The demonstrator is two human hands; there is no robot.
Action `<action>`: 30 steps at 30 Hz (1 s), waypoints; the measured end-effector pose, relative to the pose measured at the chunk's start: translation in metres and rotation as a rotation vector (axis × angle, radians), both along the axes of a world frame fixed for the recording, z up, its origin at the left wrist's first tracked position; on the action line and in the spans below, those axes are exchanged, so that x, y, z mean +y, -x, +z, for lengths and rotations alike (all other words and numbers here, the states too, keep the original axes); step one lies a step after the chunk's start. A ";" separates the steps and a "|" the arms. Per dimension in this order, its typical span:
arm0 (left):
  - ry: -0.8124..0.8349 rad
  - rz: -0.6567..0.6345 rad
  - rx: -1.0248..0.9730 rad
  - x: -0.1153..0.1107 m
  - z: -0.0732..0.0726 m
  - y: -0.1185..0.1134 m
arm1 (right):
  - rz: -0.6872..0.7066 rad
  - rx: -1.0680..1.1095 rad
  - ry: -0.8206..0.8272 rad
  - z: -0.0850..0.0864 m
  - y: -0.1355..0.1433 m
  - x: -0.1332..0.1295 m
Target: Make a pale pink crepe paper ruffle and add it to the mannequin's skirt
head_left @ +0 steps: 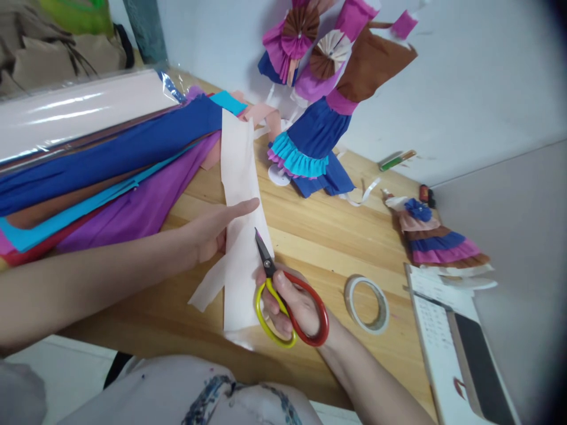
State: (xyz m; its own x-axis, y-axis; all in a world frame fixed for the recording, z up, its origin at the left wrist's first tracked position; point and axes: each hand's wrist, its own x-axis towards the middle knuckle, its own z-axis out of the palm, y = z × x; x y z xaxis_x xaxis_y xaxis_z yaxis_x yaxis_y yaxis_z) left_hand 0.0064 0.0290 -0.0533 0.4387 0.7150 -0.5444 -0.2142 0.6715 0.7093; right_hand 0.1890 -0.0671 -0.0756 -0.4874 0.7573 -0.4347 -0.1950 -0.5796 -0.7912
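Note:
A long pale strip of crepe paper (241, 177) stretches across the wooden table in front of me. My left hand (217, 233) has it by the left edge, the thumb lying over the top and the other fingers partly hidden behind it. In my right hand (295, 298) is a pair of scissors (267, 265) with one red and one yellow handle. Their dark blades look closed and point up over the strip's right edge. A narrow pale offcut (208, 286) sticks out left of the strip's lower part.
Coloured paper sheets (101, 153) and a plastic-wrapped pale roll (88, 112) lie left. Paper dresses (316, 130) stand at the back, with a smaller one (447, 242) at right. A tape roll (367, 305), green-handled cutter (397, 160) and notebook (443, 342) rest on the table (310, 230).

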 end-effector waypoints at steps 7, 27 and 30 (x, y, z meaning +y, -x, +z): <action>0.057 0.062 0.187 0.007 0.002 -0.004 | 0.065 -0.075 -0.053 0.002 -0.001 0.003; 0.034 0.081 0.035 0.002 -0.007 0.000 | 0.038 0.089 0.110 0.002 -0.004 0.006; 0.019 0.071 0.057 0.001 -0.007 -0.001 | 0.025 0.082 0.102 0.001 -0.003 0.005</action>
State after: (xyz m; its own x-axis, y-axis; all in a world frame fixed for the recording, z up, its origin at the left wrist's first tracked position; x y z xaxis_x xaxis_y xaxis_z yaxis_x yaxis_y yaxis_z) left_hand 0.0072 0.0304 -0.0606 0.3549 0.7324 -0.5811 -0.2218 0.6698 0.7087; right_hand 0.1920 -0.0620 -0.0751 -0.5427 0.6982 -0.4669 -0.2413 -0.6620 -0.7096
